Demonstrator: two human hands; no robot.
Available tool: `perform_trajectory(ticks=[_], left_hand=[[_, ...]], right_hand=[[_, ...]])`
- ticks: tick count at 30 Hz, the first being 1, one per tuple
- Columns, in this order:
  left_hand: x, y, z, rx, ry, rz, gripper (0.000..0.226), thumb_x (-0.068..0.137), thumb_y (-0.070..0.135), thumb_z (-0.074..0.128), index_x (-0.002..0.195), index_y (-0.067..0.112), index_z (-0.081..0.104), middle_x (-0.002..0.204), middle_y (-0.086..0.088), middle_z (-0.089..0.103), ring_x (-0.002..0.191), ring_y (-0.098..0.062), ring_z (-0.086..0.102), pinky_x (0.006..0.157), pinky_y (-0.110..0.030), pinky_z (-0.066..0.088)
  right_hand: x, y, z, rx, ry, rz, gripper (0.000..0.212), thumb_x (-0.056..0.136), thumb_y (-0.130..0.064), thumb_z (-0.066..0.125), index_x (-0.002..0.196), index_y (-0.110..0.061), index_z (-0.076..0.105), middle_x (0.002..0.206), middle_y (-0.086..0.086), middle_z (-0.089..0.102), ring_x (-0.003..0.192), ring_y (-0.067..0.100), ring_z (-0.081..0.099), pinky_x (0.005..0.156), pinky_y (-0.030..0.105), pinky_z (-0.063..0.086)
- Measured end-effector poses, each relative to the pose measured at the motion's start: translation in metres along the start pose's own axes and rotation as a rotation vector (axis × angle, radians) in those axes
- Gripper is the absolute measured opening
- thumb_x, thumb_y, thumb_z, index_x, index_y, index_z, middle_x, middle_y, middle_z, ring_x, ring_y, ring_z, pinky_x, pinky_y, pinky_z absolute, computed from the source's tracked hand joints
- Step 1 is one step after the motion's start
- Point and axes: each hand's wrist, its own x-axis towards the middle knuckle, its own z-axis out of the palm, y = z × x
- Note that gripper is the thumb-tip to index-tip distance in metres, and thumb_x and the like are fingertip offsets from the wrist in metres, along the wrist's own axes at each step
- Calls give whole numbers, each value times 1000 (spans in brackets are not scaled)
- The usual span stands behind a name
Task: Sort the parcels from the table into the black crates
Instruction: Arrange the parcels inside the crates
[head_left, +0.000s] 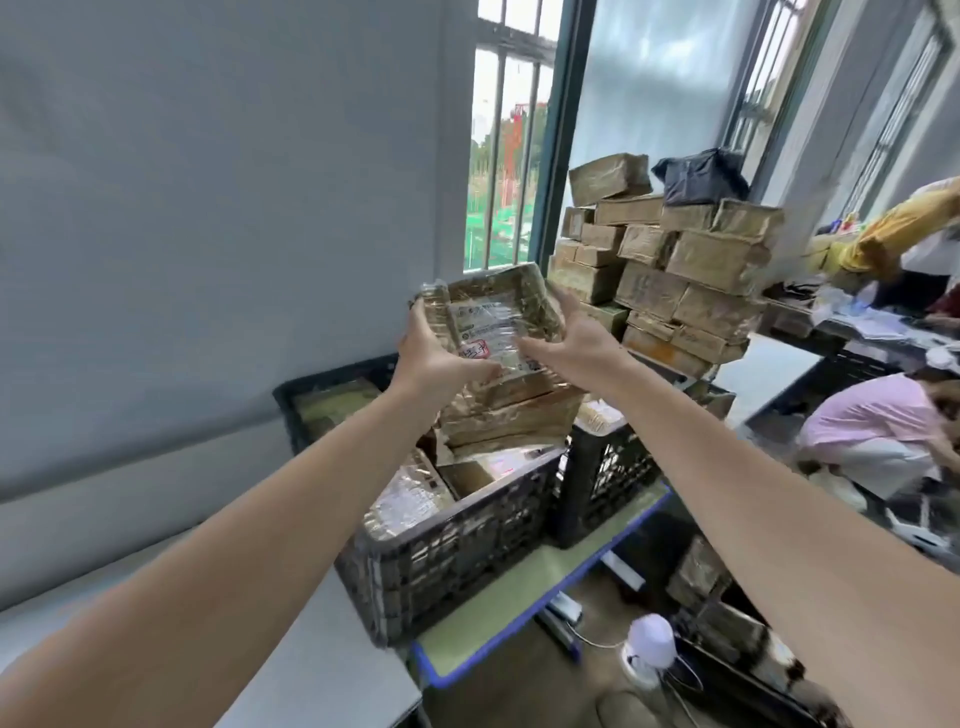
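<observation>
**Parcel held for inspection above the crate.** The left hand (436, 358) grips the left edge of a flat brown cardboard parcel wrapped in glossy clear tape (493, 312). The thumb lies across the front and the fingers curl behind, so the white printed label faces the person, presumably to be read before sorting. The right hand (576, 343) is spread, fingers straight, at the parcel's right edge. Whether it touches the parcel cannot be told, though the pose suggests it is steadying the tilted parcel.

The parcel is in the air directly above a black perforated plastic crate (457, 514), which is heaped above its rim with similar taped brown parcels (509, 410). Setting it down here would likely need a level spot on the heap. A second black plastic crate (602, 467) stands just beside the first, on its right, and both rest on a green worktop with a blue edge (519, 587). Behind them rises a tall stack of brown boxes (675, 270), topped by a black plastic-wrapped bundle (701, 176), next to a barred window (504, 156).
</observation>
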Motion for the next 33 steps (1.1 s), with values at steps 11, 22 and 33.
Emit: perform_trajectory(ticks=[11,22,33], left_hand=[[150,2,146,-124,-95,30,127,67,17,91,158,23,3,162,-12,19,147,-30,24,116,-44,26],[291,-62,216,-30,-175,-117,128,65,20,92,158,20,5,162,-14,20,147,-32,25,116,-43,27],[332,-140,213,451,-26,-194,132,66,54,86,159,22,-3,164,-2,-17,152,-20,5,118,-33,16]], right_hand=[[134,117,-87,3,106,47,86,89,-27,71,156,-32,17,157,10,34,137,30,39,110,34,32],[280,221,-66,-88,-13,174,75,88,-35,72,149,-29,28,150,8,43,123,24,47,89,29,35],[385,277,33,-167,-345,18,79,87,-42,72,150,-25,30,142,7,54,113,25,57,87,28,43]])
